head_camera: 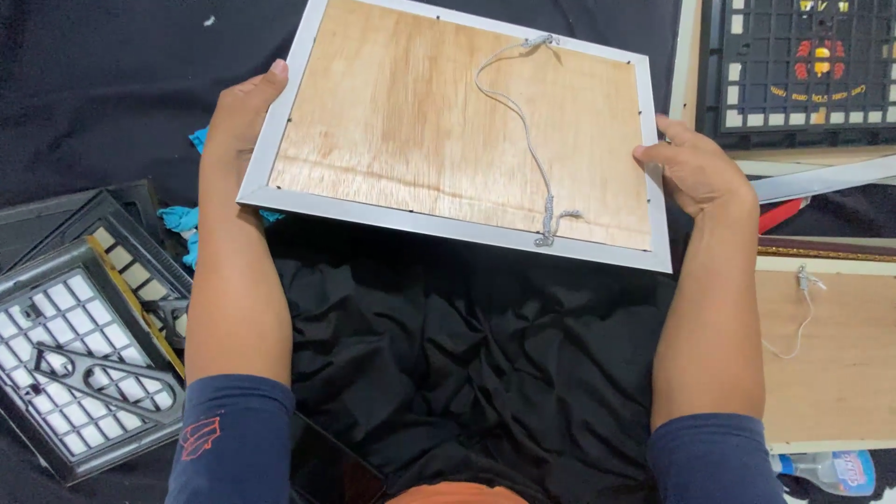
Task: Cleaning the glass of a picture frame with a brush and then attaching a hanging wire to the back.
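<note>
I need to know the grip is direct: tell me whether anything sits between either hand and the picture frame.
Nothing visible does. The left hand grips the left edge of the silver picture frame directly, and the right hand grips its right edge. The grey hanging cord lies across the wooden backing, away from both hands.

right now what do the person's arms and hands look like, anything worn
Both hands, left and right, are bare: no gloves, rings or watch visible. Forearms are bare too. Dark navy sleeves are pushed up near the elbows; the left sleeve carries a small red emblem, the right sleeve is plain.
</note>
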